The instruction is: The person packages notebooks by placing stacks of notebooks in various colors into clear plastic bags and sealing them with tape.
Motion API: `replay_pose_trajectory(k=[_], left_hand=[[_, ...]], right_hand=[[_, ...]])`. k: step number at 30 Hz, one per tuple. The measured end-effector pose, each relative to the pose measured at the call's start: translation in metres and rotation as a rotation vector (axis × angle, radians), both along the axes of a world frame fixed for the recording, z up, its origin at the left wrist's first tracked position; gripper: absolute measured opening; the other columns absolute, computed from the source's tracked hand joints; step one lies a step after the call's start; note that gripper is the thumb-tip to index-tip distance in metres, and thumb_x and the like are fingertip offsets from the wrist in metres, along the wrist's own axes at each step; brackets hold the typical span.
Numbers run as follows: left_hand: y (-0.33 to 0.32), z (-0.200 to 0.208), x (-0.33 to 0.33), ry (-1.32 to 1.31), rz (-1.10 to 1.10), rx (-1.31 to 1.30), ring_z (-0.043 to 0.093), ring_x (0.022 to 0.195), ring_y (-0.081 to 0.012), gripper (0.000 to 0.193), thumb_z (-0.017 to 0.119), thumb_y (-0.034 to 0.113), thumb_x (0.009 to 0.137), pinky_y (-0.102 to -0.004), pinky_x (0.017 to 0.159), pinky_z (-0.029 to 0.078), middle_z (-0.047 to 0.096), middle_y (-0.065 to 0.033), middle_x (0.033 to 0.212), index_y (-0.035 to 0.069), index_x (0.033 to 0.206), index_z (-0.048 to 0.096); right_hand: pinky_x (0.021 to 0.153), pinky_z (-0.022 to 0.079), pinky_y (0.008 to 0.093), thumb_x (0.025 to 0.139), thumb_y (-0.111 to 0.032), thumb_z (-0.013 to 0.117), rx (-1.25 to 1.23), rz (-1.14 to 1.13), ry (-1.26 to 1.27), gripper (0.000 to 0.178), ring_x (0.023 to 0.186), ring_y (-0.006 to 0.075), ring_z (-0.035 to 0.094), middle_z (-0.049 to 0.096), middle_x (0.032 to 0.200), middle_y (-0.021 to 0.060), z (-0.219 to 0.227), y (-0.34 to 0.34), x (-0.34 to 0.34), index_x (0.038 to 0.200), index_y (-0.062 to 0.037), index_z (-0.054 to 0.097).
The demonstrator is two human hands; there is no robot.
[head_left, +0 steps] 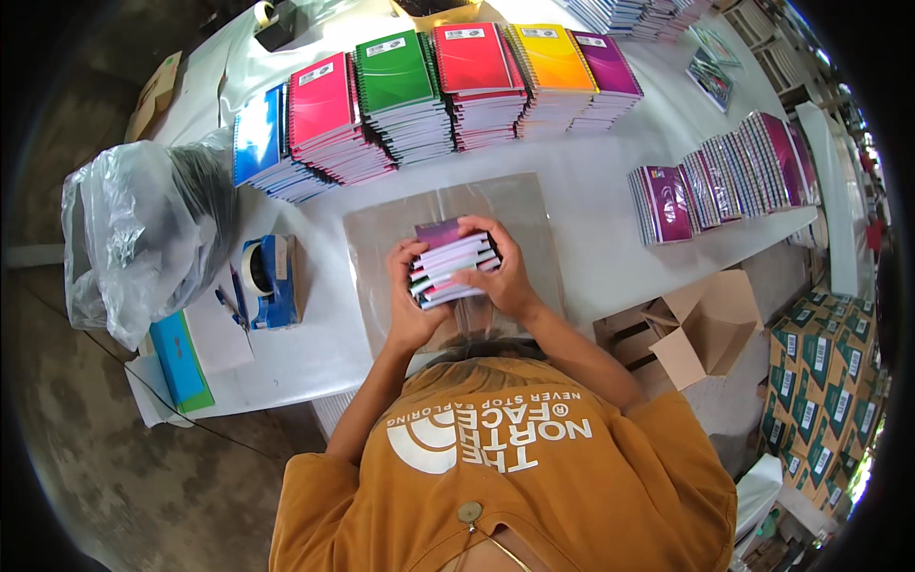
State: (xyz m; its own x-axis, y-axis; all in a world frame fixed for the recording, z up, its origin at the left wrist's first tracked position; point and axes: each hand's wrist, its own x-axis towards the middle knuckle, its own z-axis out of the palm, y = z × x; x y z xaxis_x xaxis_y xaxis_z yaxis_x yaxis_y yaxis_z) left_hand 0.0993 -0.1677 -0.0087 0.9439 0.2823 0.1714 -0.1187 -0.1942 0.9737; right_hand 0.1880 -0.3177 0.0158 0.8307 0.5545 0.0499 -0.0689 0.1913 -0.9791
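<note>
Between my two hands is a short stack of notebooks (450, 255), a purple cover on top and white page edges facing me. My left hand (410, 286) is closed around the stack's left side. On the right side my right hand (503, 275) grips it, thumb across the page edges. Beneath the stack, a flat clear plastic sheet or bag (381, 224) lies on the white table (324, 248). Beyond my hands stands a row of tall spiral notebook stacks, with blue (257, 133), pink (320, 100), green (396, 71), red (470, 59), yellow (555, 59) and purple (610, 67) covers.
At left are a blue tape dispenser (276, 281), scissors (232, 307), a bulky clear plastic bag (143, 229) and a blue-green folder (179, 357). Wrapped purple notebook packs (724, 176) line the right. An open cardboard box (710, 324) sits below the table's right edge, near patterned cartons (824, 391).
</note>
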Motion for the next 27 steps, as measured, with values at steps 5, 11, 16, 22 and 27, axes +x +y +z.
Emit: replay_pose_trajectory(k=[5, 11, 16, 22, 27], left_hand=[[0.003, 0.022, 0.009, 0.121, 0.017, -0.389, 0.043, 0.115, -0.0216, 0.081, 0.073, 0.019, 0.057, -0.0346, 0.099, 0.036, 0.041, -0.0101, 0.121, 0.007, 0.127, 0.036], [-0.003, 0.003, 0.006, 0.184, -0.042, -0.455, 0.042, 0.118, -0.0222, 0.087, 0.071, 0.01, 0.06, -0.0348, 0.1, 0.036, 0.04, -0.0112, 0.124, 0.008, 0.135, 0.027], [-0.01, 0.011, 0.015, 0.044, 0.027, -0.323, 0.043, 0.119, -0.0235, 0.094, 0.079, 0.009, 0.059, -0.0363, 0.101, 0.036, 0.04, -0.0128, 0.127, 0.008, 0.135, 0.024], [-0.018, -0.006, 0.018, 0.071, -0.02, -0.298, 0.048, 0.116, -0.0236, 0.095, 0.087, 0.02, 0.059, -0.036, 0.098, 0.041, 0.046, -0.0142, 0.127, 0.004, 0.134, 0.031], [-0.004, -0.005, 0.01, 0.022, -0.099, -0.096, 0.055, 0.109, -0.0216, 0.082, 0.086, 0.016, 0.06, -0.0342, 0.092, 0.046, 0.054, -0.0136, 0.121, 0.004, 0.128, 0.041]], right_hand=[[0.097, 0.036, 0.0304, 0.061, -0.038, 0.085, 0.154, 0.008, 0.102, 0.09, 0.113, 0.0185, 0.045, 0.048, 0.117, 0.0084, 0.016, 0.006, 0.015, 0.131, -0.0036, 0.04], [0.102, 0.033, 0.0327, 0.045, -0.03, 0.094, -0.037, 0.026, 0.007, 0.115, 0.117, 0.0207, 0.044, 0.044, 0.127, 0.0099, -0.013, -0.007, 0.008, 0.138, -0.0057, 0.03], [0.099, 0.035, 0.032, 0.046, -0.034, 0.092, -0.001, -0.032, -0.18, 0.107, 0.113, 0.0193, 0.045, 0.045, 0.12, 0.0086, -0.013, -0.007, 0.018, 0.133, -0.0059, 0.035], [0.092, 0.041, 0.0309, 0.043, -0.041, 0.092, -0.027, -0.052, -0.083, 0.098, 0.104, 0.0174, 0.049, 0.05, 0.11, 0.0074, -0.022, 0.003, 0.012, 0.121, -0.005, 0.043], [0.09, 0.042, 0.0303, 0.041, -0.049, 0.09, -0.042, -0.085, -0.128, 0.101, 0.101, 0.0169, 0.051, 0.05, 0.109, 0.0073, -0.021, -0.004, 0.0, 0.119, -0.005, 0.044]])
